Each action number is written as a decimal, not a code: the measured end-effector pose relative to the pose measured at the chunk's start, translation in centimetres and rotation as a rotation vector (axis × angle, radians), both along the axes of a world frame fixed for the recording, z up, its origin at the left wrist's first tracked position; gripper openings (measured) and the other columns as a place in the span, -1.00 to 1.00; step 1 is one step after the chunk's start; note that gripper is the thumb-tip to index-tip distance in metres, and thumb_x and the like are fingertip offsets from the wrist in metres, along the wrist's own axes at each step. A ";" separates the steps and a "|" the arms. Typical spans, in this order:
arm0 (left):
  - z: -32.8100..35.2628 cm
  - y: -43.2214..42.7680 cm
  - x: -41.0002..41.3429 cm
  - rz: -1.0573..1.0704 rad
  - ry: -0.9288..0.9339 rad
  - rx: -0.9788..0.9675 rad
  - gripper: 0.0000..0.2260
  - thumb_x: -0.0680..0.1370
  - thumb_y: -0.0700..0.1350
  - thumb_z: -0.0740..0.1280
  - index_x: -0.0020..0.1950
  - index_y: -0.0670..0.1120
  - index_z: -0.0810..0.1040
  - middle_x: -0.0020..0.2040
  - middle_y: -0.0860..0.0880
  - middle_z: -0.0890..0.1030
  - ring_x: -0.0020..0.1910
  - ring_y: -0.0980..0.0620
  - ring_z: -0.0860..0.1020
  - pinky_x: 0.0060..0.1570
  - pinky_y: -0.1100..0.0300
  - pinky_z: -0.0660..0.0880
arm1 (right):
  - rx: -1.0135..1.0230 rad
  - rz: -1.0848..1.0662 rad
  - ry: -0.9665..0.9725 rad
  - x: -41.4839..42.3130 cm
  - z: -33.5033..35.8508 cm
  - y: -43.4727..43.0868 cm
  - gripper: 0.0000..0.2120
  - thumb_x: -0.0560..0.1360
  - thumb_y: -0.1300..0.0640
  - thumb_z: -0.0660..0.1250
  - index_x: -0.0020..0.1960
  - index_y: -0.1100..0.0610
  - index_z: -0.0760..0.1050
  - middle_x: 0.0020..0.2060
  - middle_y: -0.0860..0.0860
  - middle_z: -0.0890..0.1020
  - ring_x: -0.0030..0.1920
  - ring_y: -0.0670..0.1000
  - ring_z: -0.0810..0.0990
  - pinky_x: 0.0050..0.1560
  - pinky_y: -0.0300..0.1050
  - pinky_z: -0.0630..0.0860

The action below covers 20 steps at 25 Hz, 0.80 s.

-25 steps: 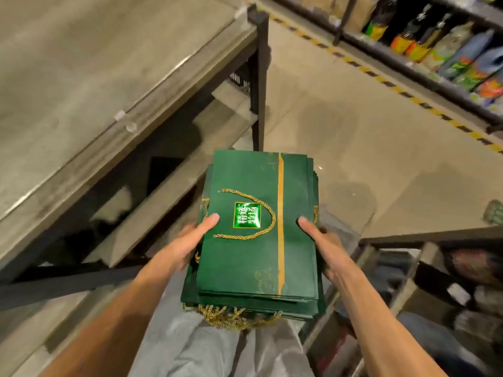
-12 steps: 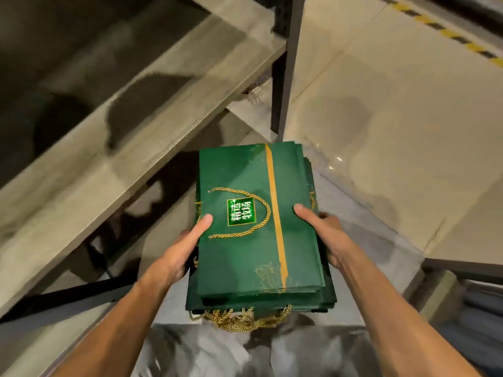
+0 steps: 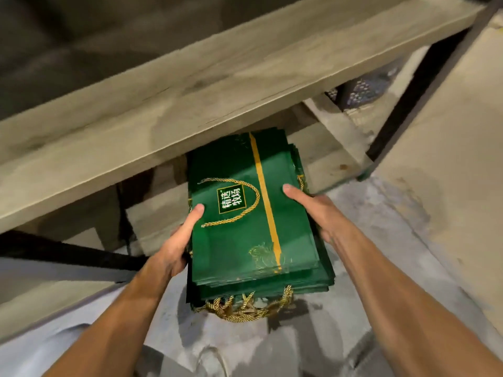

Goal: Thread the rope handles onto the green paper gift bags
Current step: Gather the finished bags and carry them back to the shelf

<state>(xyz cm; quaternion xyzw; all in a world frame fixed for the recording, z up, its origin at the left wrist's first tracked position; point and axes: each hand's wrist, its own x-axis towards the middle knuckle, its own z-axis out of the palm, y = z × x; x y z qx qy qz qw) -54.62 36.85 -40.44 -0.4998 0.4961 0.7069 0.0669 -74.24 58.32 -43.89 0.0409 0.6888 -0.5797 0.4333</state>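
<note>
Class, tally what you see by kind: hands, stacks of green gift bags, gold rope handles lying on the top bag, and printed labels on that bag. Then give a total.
hands: 2, the left hand and the right hand
stack of green gift bags: 1
rope handle on the top bag: 1
printed label: 1
Total: 5

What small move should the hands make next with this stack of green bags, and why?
Probably lower the stack of green bags and slide it onto the lower shelf. The left hand and right hand grip its sides, its far end is already under the upper board, and gold rope handles look threaded.
</note>
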 end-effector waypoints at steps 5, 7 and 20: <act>-1.9 -2.9 2.5 0.142 0.027 0.002 -0.53 0.56 0.30 0.23 0.17 -0.04 0.62 -0.04 -0.10 0.75 -0.14 -0.03 0.73 -0.19 0.07 0.67 | -0.009 0.173 -0.004 -0.7 -2.4 -6.9 0.10 -0.06 -0.52 0.60 0.32 0.08 0.57 0.30 0.03 0.63 0.36 0.07 0.53 0.51 0.17 0.32; -3.0 -3.4 3.6 0.180 0.035 0.000 -0.58 0.60 0.27 0.20 0.16 -0.02 0.61 -0.09 -0.04 0.75 -0.17 0.04 0.73 -0.28 0.14 0.65 | -0.006 0.217 0.028 -0.3 -3.1 -8.8 0.11 -0.04 -0.52 0.59 0.34 0.10 0.55 0.32 0.04 0.61 0.37 0.07 0.53 0.50 0.17 0.32; -5.8 -5.8 4.4 0.298 0.052 0.002 -0.45 0.49 0.39 0.29 0.23 0.00 0.64 0.12 -0.10 0.72 0.06 -0.08 0.70 0.14 -0.06 0.61 | 0.008 0.285 0.168 -0.1 -4.7 -12.7 -0.41 0.30 -0.37 0.53 -0.01 0.13 0.61 -0.21 0.00 0.66 -0.32 -0.16 0.64 -0.26 -0.26 0.59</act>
